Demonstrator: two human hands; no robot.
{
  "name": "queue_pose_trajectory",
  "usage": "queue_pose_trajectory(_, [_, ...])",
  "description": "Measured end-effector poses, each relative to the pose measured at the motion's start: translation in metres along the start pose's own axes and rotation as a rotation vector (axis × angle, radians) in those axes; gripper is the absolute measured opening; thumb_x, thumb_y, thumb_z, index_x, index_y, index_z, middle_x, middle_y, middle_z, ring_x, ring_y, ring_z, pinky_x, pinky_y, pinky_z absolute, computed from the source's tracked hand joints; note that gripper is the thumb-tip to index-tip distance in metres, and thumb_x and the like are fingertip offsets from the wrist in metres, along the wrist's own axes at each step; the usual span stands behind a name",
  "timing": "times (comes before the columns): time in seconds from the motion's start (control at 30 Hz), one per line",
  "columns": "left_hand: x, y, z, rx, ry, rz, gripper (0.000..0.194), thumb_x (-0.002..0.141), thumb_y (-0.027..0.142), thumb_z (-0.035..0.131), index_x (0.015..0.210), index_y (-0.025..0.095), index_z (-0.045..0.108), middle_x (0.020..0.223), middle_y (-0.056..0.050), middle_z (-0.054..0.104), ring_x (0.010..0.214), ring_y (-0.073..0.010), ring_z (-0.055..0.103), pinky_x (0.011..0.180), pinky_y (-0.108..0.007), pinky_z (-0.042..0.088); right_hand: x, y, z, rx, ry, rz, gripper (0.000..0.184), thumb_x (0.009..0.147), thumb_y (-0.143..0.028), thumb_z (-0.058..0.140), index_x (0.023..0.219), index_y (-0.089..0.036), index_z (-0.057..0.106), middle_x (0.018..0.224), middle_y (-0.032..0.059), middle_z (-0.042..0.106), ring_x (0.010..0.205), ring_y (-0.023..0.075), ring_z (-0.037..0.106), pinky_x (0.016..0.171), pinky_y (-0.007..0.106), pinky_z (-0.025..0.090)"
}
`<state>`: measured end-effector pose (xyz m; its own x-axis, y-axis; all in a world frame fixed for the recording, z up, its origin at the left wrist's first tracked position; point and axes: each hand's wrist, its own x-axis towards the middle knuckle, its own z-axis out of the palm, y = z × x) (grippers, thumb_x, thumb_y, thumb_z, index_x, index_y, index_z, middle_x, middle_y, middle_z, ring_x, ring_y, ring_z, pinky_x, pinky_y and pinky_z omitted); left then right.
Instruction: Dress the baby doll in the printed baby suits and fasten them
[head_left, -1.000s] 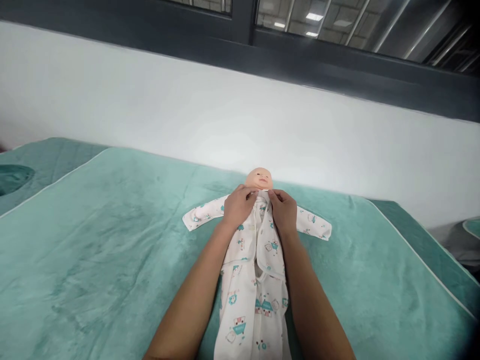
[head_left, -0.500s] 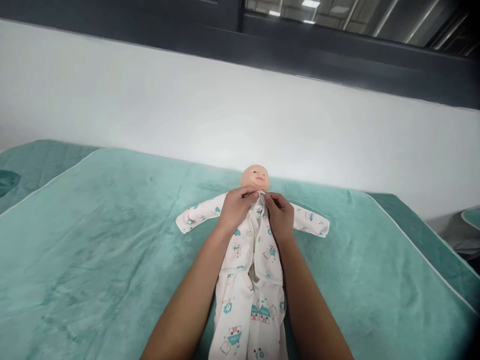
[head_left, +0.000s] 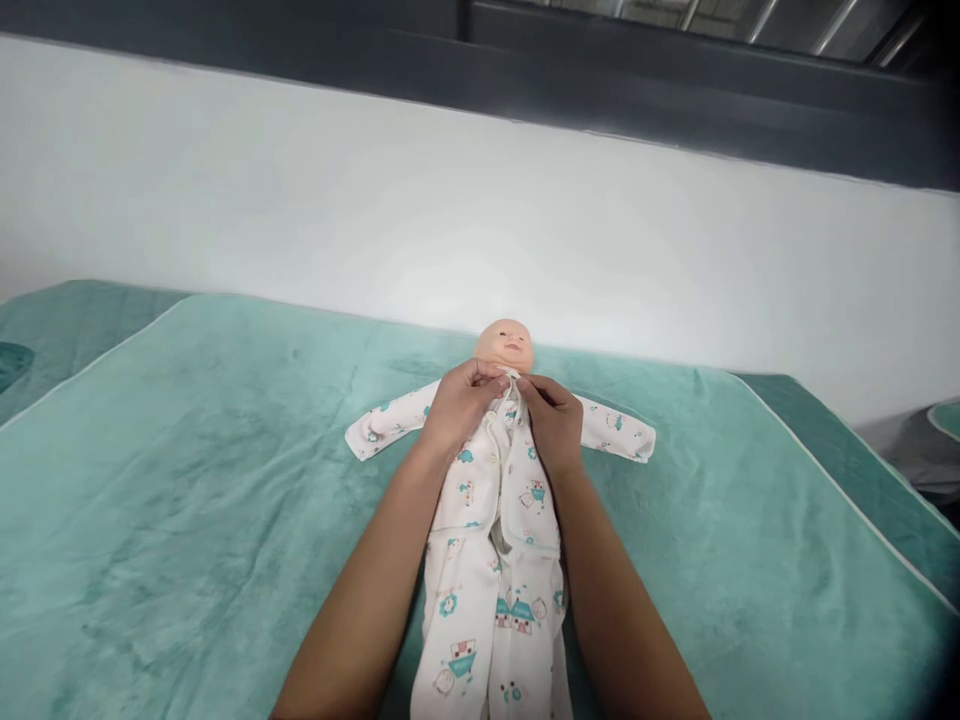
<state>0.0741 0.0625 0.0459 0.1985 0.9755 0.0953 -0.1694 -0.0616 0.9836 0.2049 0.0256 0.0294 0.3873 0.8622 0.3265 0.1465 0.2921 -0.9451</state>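
Observation:
A baby doll (head_left: 505, 343) lies on its back on a teal towel (head_left: 187, 480), dressed in a white printed romper (head_left: 495, 560) with sleeves spread to both sides. My left hand (head_left: 459, 405) pinches the left edge of the romper's collar just under the doll's chin. My right hand (head_left: 553, 422) pinches the right edge of the collar, and the two hands nearly touch at the neckline. The romper's front still gapes lower down the chest.
A white wall (head_left: 480, 220) rises just behind the towel, with a dark window frame (head_left: 675, 110) above it. A darker teal surface (head_left: 855, 480) shows at the right edge, and another teal pad (head_left: 45, 320) lies at the far left.
My hands have drawn closer together at the doll's neck, bringing the two collar edges together. The view has tilted down a little.

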Motion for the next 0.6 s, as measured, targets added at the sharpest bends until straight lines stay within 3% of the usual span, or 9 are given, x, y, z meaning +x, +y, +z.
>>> queue_pose_trajectory(0.33, [0.0027,-0.0005,-0.0019,0.016,-0.015,-0.011,0.022,0.075,0.036,0.074,0.082,0.016,0.069,0.076,-0.002,0.069,0.069,-0.0122,0.059,0.066,-0.024,0.044,0.0044,0.0048,-0.0037,0.039,-0.083,-0.009,0.022,0.076,-0.039,0.073,0.089,-0.022,0.078,0.097,0.0030,0.077,0.093,0.0219,0.070,0.092,0.039,0.054])
queue_pose_trajectory(0.6, [0.0012,0.0013,-0.0005,0.011,0.006,-0.009,0.023,0.076,0.036,0.073,0.076,0.017,0.060,0.067,0.002,0.061,0.062,-0.0098,0.054,0.059,-0.022,0.040,0.0039,0.0012,-0.0062,-0.101,-0.223,-0.208,0.014,0.084,-0.034,0.069,0.089,-0.027,0.079,0.104,0.0044,0.070,0.097,0.0195,0.066,0.090,0.035,0.053])
